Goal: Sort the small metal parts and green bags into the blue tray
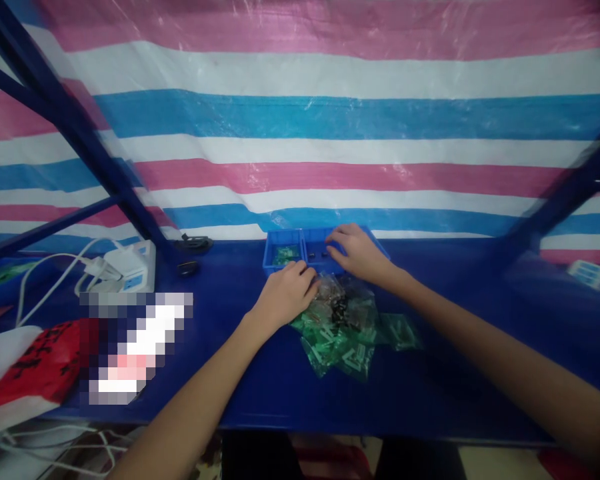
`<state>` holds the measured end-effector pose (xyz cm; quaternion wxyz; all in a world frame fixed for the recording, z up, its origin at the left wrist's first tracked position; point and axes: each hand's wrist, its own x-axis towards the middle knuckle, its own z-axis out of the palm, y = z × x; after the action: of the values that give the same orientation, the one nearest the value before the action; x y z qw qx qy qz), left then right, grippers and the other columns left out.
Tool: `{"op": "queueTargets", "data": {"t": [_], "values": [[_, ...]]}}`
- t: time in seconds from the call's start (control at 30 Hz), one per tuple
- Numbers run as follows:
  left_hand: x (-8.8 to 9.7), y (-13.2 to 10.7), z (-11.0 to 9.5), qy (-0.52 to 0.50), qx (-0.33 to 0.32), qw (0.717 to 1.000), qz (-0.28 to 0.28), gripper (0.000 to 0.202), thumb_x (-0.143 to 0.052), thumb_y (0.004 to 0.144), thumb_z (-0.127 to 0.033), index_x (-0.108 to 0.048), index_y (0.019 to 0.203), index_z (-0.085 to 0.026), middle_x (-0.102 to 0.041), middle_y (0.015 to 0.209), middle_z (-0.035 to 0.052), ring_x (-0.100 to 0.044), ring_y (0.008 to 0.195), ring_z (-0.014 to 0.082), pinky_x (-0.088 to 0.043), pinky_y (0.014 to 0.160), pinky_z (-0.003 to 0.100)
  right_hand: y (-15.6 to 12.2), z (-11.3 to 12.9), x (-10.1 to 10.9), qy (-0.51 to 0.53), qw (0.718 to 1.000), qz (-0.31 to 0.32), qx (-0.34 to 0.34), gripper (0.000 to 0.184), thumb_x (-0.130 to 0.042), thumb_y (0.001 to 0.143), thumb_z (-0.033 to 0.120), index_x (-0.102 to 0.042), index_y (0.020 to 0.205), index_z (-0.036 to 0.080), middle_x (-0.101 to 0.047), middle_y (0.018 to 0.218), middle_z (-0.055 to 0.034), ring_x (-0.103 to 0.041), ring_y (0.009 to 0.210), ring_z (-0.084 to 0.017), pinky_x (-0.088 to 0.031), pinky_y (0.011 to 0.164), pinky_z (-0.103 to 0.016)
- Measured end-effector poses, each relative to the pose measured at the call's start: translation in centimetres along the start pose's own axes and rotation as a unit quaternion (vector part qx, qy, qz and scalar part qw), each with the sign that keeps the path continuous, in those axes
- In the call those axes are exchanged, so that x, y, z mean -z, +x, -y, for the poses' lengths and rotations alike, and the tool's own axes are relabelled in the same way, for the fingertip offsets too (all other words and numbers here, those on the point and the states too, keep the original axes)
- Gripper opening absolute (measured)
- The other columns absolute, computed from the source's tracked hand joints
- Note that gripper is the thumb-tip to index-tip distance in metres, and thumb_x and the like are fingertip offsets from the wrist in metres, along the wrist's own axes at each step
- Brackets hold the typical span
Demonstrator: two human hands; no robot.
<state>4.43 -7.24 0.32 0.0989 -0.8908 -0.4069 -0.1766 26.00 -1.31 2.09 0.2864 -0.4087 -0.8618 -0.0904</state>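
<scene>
Hands at a blue tray (316, 238). Left hand (291, 288): fingers bent, tips at the ten o'clock edge of the pile of bags (336, 337); whether they pinch anything cannot be told. The pile lies on the table (460, 277) toward half past four from this hand and between six and seven o'clock from the right hand (356, 253). Right hand: fingers curled over the tray's right compartment, near small dark pieces (324, 254); its grip cannot be told.
</scene>
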Motion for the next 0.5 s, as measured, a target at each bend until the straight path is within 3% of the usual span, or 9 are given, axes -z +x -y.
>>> {"op": "queueTargets", "data": {"t": [0.13, 0.23, 0.37, 0.5], "values": [[-0.1, 0.0, 0.1, 0.01, 0.0, 1.0, 0.004, 0.027, -0.045, 0.103, -0.034, -0.064, 0.108, -0.015, -0.061, 0.097, 0.0083, -0.06, 0.098, 0.0251, -0.053, 0.07, 0.032, -4.0, 2.1, 1.4, 0.057, 0.998, 0.018, 0.023, 0.022, -0.047, 0.098, 0.022, -0.066, 0.107, 0.017, -0.068, 0.1, -0.012, -0.06, 0.096, -0.027, -0.049, 0.086, -0.043], [-0.2, 0.0, 0.1, 0.002, -0.001, 1.0, 0.009, 0.025, -0.046, 0.102, -0.033, -0.063, 0.107, -0.015, -0.06, 0.098, 0.0083, -0.06, 0.097, 0.0245, -0.053, 0.068, 0.031, -6.4, 3.4, 1.0, 0.057, 0.998, 0.04, -0.004, 0.021, -0.048, 0.099, 0.022, -0.065, 0.108, 0.016, -0.067, 0.099, -0.013, -0.059, 0.095, -0.028, -0.051, 0.084, -0.042], [-0.4, 0.0, 0.2, -0.025, 0.006, 1.0, 0.003, 0.021, -0.047, 0.102, -0.03, -0.062, 0.105, -0.016, -0.059, 0.1, 0.0082, -0.059, 0.098, 0.0233, -0.052, 0.066, 0.029, -7.2, 4.1, 0.0, 0.06, 0.995, 0.067, -0.03, 0.02, -0.049, 0.098, 0.02, -0.063, 0.111, 0.015, -0.067, 0.1, -0.0135, -0.059, 0.097, -0.03, -0.051, 0.084, -0.044], [-0.7, 0.2, 0.3, -0.051, 0.004, 0.999, 0.001, 0.016, -0.05, 0.101, -0.026, -0.062, 0.103, -0.016, -0.059, 0.101, 0.0076, -0.059, 0.099, 0.0231, -0.051, 0.069, 0.03, -7.0, 4.1, -0.2, 0.106, 0.99, 0.054, -0.076, 0.024, -0.054, 0.094, 0.018, -0.059, 0.118, 0.018, -0.067, 0.101, -0.0112, -0.061, 0.095, -0.028, -0.051, 0.082, -0.042]]}}
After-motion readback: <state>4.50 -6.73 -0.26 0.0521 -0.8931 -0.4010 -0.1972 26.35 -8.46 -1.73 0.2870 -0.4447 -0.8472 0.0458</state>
